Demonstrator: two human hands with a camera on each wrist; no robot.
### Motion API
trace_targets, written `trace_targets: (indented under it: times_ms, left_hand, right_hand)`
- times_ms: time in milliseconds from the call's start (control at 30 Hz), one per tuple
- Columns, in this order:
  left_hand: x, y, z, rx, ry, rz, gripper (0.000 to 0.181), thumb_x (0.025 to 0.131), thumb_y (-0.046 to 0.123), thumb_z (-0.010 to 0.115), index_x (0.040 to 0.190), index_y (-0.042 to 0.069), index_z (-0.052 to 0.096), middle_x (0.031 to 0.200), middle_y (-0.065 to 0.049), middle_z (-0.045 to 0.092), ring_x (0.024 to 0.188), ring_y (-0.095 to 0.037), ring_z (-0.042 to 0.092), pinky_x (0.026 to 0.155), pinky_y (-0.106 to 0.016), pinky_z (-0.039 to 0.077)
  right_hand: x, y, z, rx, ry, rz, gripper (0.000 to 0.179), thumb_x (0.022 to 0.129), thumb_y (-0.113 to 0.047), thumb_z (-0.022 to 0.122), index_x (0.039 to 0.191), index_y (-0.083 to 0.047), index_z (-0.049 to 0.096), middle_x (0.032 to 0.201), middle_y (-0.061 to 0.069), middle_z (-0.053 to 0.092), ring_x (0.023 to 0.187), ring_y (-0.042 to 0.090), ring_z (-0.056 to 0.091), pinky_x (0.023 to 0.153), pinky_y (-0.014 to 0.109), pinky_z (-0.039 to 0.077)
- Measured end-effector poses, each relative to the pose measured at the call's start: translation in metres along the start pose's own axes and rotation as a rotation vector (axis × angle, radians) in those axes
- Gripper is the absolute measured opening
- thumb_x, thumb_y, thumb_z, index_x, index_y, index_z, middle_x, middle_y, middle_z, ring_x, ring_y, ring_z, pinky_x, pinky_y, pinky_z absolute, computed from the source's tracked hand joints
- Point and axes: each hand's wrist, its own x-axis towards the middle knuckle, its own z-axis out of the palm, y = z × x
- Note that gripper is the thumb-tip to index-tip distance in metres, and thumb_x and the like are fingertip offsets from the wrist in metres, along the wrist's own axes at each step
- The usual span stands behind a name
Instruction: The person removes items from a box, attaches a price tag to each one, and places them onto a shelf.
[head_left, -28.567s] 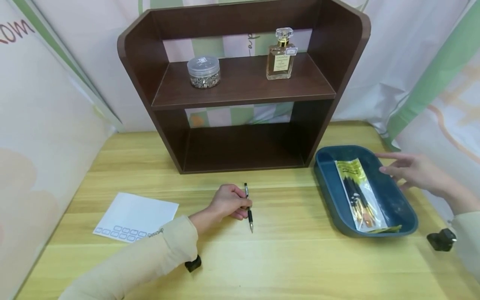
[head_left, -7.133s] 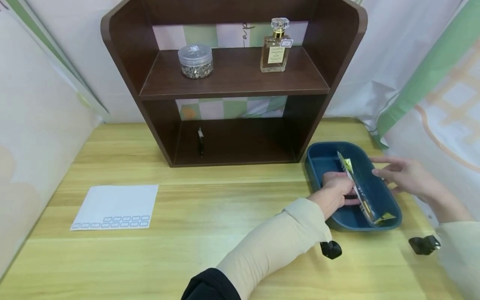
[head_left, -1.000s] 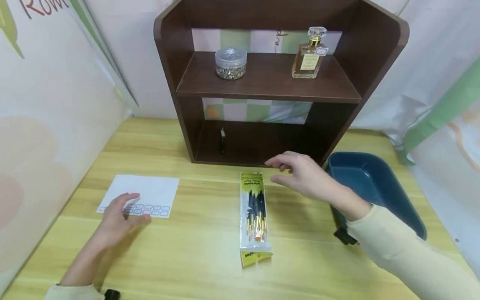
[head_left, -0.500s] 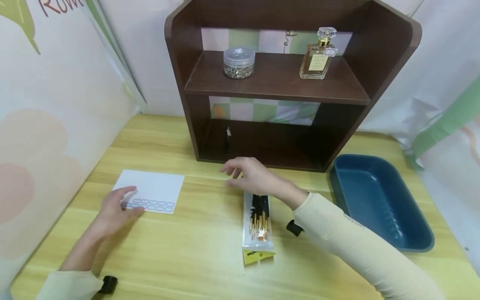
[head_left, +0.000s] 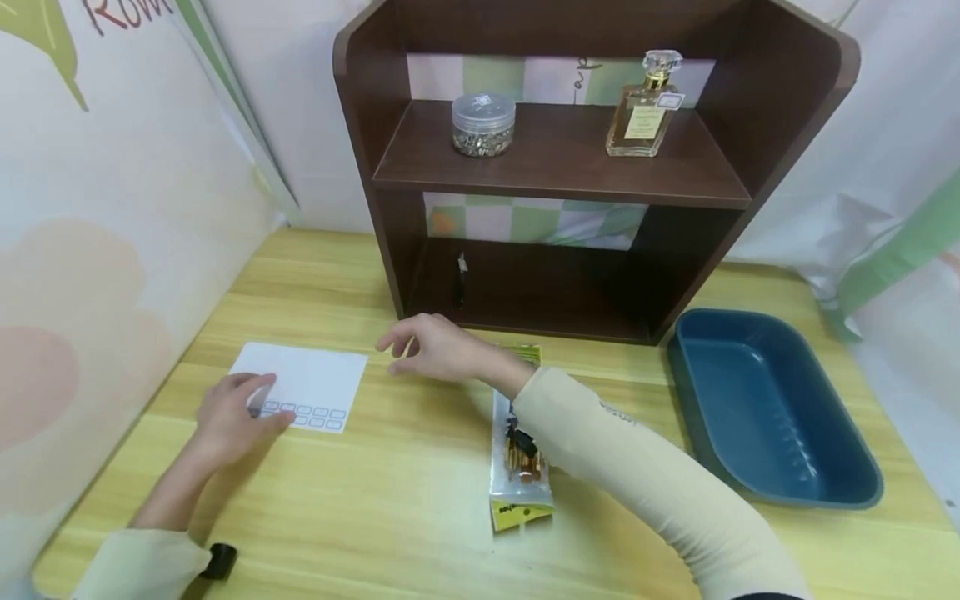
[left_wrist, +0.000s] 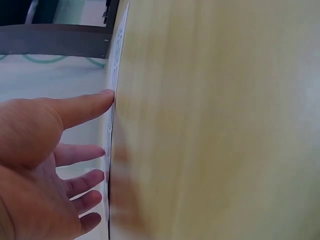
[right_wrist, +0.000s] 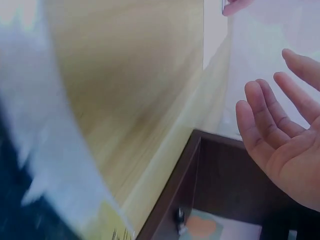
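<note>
A white sheet of blue-outlined labels lies flat on the left of the table. My left hand rests at its near left corner, fingers spread; in the left wrist view the thumb tip is at the sheet's edge. My right hand hovers to the right of the sheet, empty, its fingers loosely bent and apart. Beneath the right forearm lies a clear pack of paintbrushes with a yellow header, partly covered by the sleeve. The right wrist view shows the right palm with nothing in it.
A dark brown two-tier shelf stands at the back. It carries a clear jar of small metal pieces, a perfume bottle with a small label on it, and a black pen below. A blue basin stands at the right.
Over the last second my right hand has swept left, from beside the brush pack towards the sheet. Earlier, the pen moved from table to shelf and the brush pack from basin to table.
</note>
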Motion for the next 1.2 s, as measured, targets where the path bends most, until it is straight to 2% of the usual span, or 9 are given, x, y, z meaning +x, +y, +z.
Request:
trace_targets:
  times_ms: [167,433,533,633,733,833,933,1067,1200]
  left_hand:
    - [0.001,-0.001,0.001,0.015,0.0,0.032,0.07,0.09,0.028,0.076,0.141,-0.01,0.046,0.14,-0.04,0.037,0.124,-0.064,0.033,0.099,-0.079,0.023]
    - [0.001,0.001,0.002,0.006,0.077,0.126,0.052,0.088,0.013,0.077,0.13,-0.01,0.058,0.133,-0.036,0.051,0.121,-0.058,0.046,0.102,-0.07,0.032]
    - [0.0,0.002,0.001,-0.044,0.099,0.109,0.043,0.089,0.008,0.074,0.125,-0.011,0.061,0.127,-0.035,0.057,0.117,-0.055,0.052,0.099,-0.068,0.038]
    - [-0.001,0.003,-0.001,-0.142,0.113,0.066,0.036,0.095,0.007,0.068,0.125,-0.01,0.061,0.122,-0.033,0.062,0.113,-0.051,0.058,0.095,-0.063,0.046]
    - [0.0,0.008,-0.003,-0.232,0.139,0.033,0.034,0.099,0.012,0.064,0.127,-0.009,0.062,0.118,-0.029,0.066,0.108,-0.044,0.062,0.089,-0.052,0.053]
    - [-0.001,0.017,-0.005,-0.286,0.187,0.013,0.034,0.1,0.017,0.064,0.126,-0.005,0.064,0.118,-0.025,0.067,0.108,-0.038,0.063,0.087,-0.037,0.052]
    - [-0.001,0.027,-0.006,-0.319,0.249,0.007,0.032,0.099,0.019,0.067,0.124,-0.001,0.068,0.118,-0.021,0.069,0.109,-0.03,0.062,0.088,-0.03,0.047]
    - [-0.003,0.041,-0.007,-0.365,0.31,0.036,0.028,0.096,0.017,0.07,0.119,0.0,0.071,0.116,-0.014,0.071,0.105,-0.012,0.062,0.092,-0.033,0.048]
    - [-0.008,0.053,-0.009,-0.41,0.306,0.073,0.026,0.096,0.017,0.071,0.117,0.002,0.072,0.116,-0.011,0.071,0.103,-0.002,0.059,0.094,-0.038,0.049]
  right_hand:
    - [0.019,-0.004,0.011,-0.004,-0.011,-0.018,0.03,0.093,-0.01,0.073,0.122,-0.005,0.07,0.105,0.009,0.069,0.095,0.023,0.068,0.081,0.023,0.053]
    - [0.034,-0.006,0.023,0.005,-0.032,-0.017,0.031,0.092,-0.009,0.073,0.122,-0.001,0.068,0.111,0.016,0.069,0.096,0.022,0.066,0.083,0.023,0.052]
    - [0.037,-0.007,0.027,0.015,-0.036,-0.02,0.032,0.092,-0.009,0.073,0.122,-0.001,0.068,0.112,0.017,0.068,0.095,0.021,0.065,0.082,0.022,0.052]
    - [0.04,-0.01,0.029,0.032,-0.022,-0.017,0.031,0.092,-0.008,0.073,0.122,-0.001,0.068,0.109,0.015,0.068,0.094,0.021,0.066,0.08,0.022,0.053]
    - [0.043,-0.012,0.031,0.024,0.009,-0.015,0.031,0.092,-0.009,0.073,0.122,-0.003,0.069,0.109,0.013,0.068,0.094,0.019,0.067,0.079,0.022,0.053]
    - [0.047,-0.017,0.033,-0.025,0.054,-0.037,0.03,0.093,-0.012,0.074,0.121,-0.005,0.07,0.113,0.011,0.069,0.1,0.019,0.064,0.084,0.023,0.05]
    - [0.05,-0.022,0.035,-0.113,0.107,-0.081,0.03,0.093,-0.017,0.074,0.122,-0.009,0.07,0.117,0.006,0.068,0.106,0.018,0.06,0.09,0.024,0.046]
    - [0.053,-0.027,0.037,-0.224,0.153,-0.128,0.033,0.094,-0.022,0.074,0.125,-0.014,0.068,0.125,0.001,0.065,0.113,0.016,0.056,0.096,0.026,0.042]
    - [0.056,-0.029,0.04,-0.272,0.156,-0.156,0.032,0.093,-0.024,0.075,0.124,-0.017,0.07,0.126,-0.002,0.066,0.113,0.014,0.056,0.098,0.027,0.04]
